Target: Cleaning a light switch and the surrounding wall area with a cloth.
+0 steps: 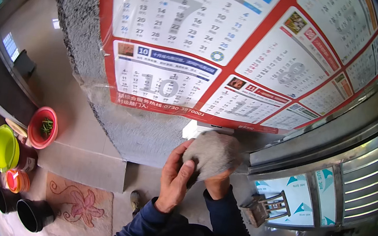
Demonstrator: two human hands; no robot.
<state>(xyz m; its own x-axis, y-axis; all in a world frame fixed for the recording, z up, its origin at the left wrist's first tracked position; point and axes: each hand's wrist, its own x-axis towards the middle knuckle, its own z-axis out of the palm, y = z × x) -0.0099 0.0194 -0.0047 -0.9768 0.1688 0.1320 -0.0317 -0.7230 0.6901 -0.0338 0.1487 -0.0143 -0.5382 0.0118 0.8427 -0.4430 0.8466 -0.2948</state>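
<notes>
A crumpled grey-beige cloth (211, 155) is bunched up between my two hands, its right side blurred. My left hand (176, 173) grips the near left part, with the thumb lying on the front. From the lower right my right hand (220, 181) holds the cloth; its fingers are mostly hidden behind the fabric. Just beyond the cloth, a white box-like object (191, 128) sits at the bottom of a red-bordered wall calendar (161, 109). The calendar hangs on a rough grey wall (125, 138) in front of me, under a clear film.
A wooden chair (259, 209) stands at the right by film-covered metal panels (296, 189). To the left are a red basin (39, 141) with green vegetables, a yellow-green basin (2, 147), black buckets (31, 215) and a flowered mat (78, 200). A raised step edge (96, 168) lies beside the wall.
</notes>
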